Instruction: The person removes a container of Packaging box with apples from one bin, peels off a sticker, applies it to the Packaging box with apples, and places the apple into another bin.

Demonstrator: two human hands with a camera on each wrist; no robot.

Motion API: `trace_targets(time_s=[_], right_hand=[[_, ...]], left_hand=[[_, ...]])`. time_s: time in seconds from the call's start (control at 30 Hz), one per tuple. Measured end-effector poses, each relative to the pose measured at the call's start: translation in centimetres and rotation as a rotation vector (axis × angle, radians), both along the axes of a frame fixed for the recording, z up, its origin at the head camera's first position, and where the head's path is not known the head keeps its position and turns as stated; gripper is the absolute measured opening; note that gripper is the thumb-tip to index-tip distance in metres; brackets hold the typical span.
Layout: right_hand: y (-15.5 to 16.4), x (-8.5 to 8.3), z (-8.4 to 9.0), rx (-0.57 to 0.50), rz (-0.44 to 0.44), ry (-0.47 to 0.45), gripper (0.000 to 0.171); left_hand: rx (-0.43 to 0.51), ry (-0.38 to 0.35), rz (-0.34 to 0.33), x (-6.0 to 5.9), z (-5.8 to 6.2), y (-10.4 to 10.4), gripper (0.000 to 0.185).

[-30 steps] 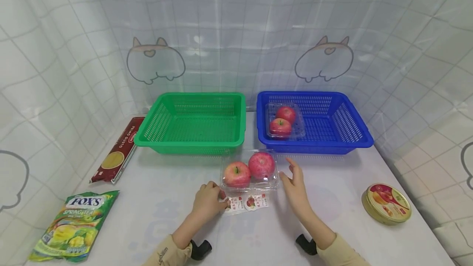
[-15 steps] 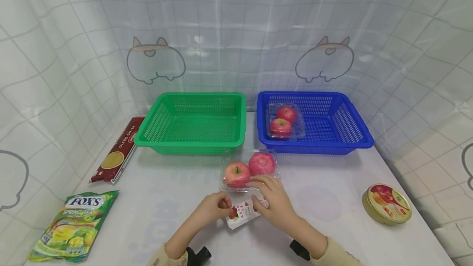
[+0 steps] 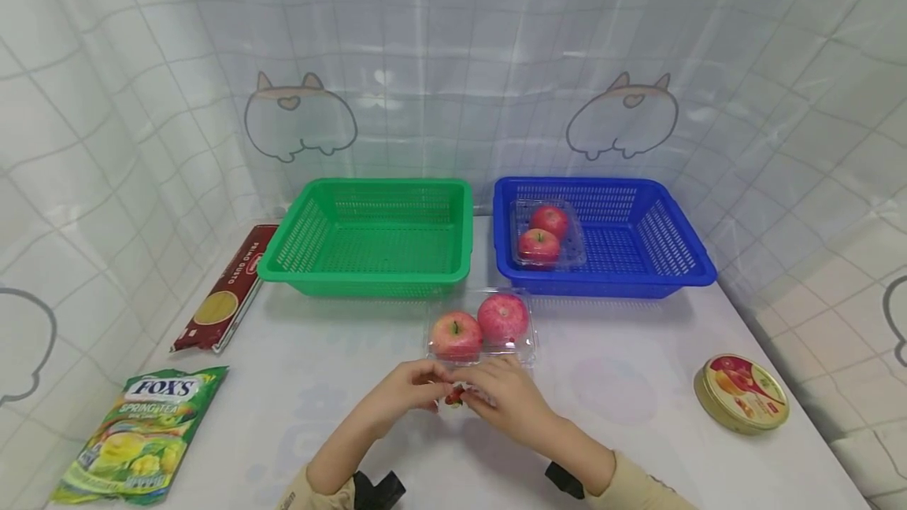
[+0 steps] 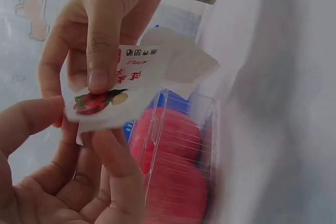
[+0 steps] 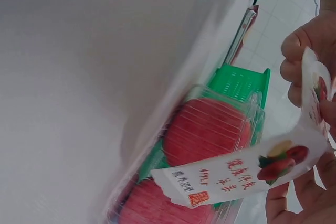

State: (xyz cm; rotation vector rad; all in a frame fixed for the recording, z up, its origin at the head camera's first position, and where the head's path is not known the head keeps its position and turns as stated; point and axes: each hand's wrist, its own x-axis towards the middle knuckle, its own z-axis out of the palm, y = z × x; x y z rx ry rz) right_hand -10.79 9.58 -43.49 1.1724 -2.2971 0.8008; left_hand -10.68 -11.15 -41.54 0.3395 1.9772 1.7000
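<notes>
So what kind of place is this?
Maybe a little booth for packing groceries; I can't be sure. Wrinkly, curtain-like walls stand on three sides of a white table, which holds a green basket, a blue basket and boxed apples.

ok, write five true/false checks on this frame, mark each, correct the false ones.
1. The left hand and right hand both hold the printed label. True.
2. The Primo Gusto pack lies left of the green basket. True.
3. The green basket holds fruit. False: one apple pack is in the blue basket, another apple pack on the table.
4. The round tin lies right of the hands. True.
5. The right hand touches the round tin. False: it holds the printed label.
</notes>
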Motion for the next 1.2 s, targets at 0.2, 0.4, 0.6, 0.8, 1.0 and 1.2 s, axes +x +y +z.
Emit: trace_targets(time_s=[0.2,0.4,0.6,0.8,1.0,1.2], right_hand=[[0.2,0.0,-0.1,-0.038,0.015,0.007,0.029],[0.2,0.2,-0.5,-0.011,0.044,-0.083,0.019],[0.5,0.2,-1.0,0.019,0.018,-0.088,0.019],[0.8,0.4,-0.4,-0.002,-0.002,-0.273,0.014],[1.4,-0.2,1.3,-0.138,-0.088,-0.552,0.009],[1.8,-2.1,2.5,-0.394,-0.239,-0.717,0.019]], left_hand=[[0.043,-0.088,0.028,-0.3,-0.2,-0.1,0.036],[-0.011,-0.122,0.040,-0.3,-0.6,0.1,0.041],[-0.091,-0.103,0.029,-0.4,-1.7,0.1,0.039],[-0.192,-0.068,0.053,-0.4,-2.4,-0.1,0.035],[-0.248,-0.018,0.046,-0.1,-2.3,-0.3,0.034],[-0.391,0.208,0.054,0.0,-0.3,-0.6,0.024]])
